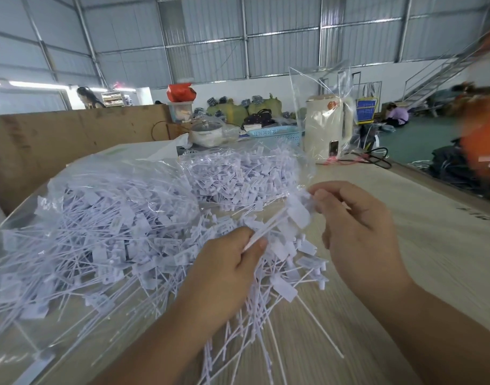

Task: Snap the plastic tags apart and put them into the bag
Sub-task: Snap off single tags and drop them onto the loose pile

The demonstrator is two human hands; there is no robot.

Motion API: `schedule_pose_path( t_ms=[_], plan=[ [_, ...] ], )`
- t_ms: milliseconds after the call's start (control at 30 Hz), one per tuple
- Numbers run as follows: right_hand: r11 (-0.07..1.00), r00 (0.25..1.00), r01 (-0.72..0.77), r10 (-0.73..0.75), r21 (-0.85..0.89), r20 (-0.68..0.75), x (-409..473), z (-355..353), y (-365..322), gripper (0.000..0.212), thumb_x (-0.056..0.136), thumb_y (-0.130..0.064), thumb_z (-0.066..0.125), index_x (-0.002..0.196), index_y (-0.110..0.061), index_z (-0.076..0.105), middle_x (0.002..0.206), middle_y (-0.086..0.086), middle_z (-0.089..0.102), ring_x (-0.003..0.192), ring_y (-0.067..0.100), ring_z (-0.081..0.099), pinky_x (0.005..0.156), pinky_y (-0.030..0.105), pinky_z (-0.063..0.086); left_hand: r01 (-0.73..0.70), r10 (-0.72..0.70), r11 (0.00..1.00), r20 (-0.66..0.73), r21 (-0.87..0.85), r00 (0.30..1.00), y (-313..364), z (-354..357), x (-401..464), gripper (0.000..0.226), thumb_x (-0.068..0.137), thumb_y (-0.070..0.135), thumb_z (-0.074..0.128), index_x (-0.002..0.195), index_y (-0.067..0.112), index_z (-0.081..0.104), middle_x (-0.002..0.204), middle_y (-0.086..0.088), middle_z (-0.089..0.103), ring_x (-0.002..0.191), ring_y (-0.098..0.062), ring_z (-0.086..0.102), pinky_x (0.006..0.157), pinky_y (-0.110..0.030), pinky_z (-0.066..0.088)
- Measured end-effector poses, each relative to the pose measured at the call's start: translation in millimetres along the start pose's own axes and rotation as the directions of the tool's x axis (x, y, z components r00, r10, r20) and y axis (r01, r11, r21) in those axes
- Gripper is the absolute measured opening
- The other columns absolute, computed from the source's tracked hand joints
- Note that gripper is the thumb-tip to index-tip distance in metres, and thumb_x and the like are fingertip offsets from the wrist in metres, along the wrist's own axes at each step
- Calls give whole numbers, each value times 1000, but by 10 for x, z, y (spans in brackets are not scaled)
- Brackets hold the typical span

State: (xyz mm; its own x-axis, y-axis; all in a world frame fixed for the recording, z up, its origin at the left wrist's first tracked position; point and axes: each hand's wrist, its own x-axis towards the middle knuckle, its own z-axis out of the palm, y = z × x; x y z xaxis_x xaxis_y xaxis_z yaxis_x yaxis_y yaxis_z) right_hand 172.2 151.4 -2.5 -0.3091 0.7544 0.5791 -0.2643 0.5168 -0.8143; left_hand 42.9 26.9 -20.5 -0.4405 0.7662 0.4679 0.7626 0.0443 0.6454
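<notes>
Wooden tabletop (405, 218) is buried: your left hand (227, 273) and right hand (357, 226) pinch one tag (288, 218); a jerky snap could fling it past the bag (246, 173).

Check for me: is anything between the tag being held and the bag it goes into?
Nothing visible blocks it. Both the left hand and right hand pinch the tag; the clear bag lies just left, only loose tags below.

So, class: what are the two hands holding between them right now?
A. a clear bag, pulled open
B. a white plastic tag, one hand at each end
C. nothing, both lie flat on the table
B: the left hand pinches the white plastic tag by its thin tail, and the right hand grips its flat end.
</notes>
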Motion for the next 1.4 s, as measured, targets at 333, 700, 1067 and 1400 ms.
schedule_pose_path(
  t_ms=[333, 700, 1067, 1400],
  plan=[
    [993, 922, 47, -2, -109, 388, -149, 80, -13, 53, 92, -60, 34, 83, -17, 64, 59, -7, 54, 51, 1, 49, 48, 12, 37, -33, 20, 981, 70, 190, 997, 59, -13, -43, 39, 91, 61, 41, 62, 35, 44, 52, 15, 50, 42, -7, 42, 47, -27, 33],
    [996, 854, -78, 42, 48, 518, -122, 115, 68, 34, 93, -60, 33, 113, -49, 58, 101, -17, 65, 91, 5, 64, 81, 27, 52, -46, 48, 982, -8, 182, 999, 48, -63, -17, 30, 90, 52, 47, 75, 26, 54, 52, 12, 53, 42, -3, 46, 41, -17, 31],
    [786, 674, 340, 179, -516, 717, 67, -24, 435, 38, 83, -31, 67, 120, -31, 59, 111, -12, 46, 97, 5, 54, 86, 30, 49, 116, -114, 986, -24, 120, 993, -101, -81, 29, 35, 90, 51, 54, 67, 26, 47, 51, 12, 47, 41, -5, 38, 46, -26, 30],
    [799, 750, 407, -15, -444, 661, 53, -7, 432, 19, 80, 4, 62, 73, -13, 61, 88, -7, 46, 70, 1, 47, 59, 10, 34, 67, -120, 901, 99, 428, 988, -123, -6, 39, 37, 78, 65, 58, 71, 29, 54, 68, 9, 56, 60, -7, 54, 50, -24, 34]
  ],
)
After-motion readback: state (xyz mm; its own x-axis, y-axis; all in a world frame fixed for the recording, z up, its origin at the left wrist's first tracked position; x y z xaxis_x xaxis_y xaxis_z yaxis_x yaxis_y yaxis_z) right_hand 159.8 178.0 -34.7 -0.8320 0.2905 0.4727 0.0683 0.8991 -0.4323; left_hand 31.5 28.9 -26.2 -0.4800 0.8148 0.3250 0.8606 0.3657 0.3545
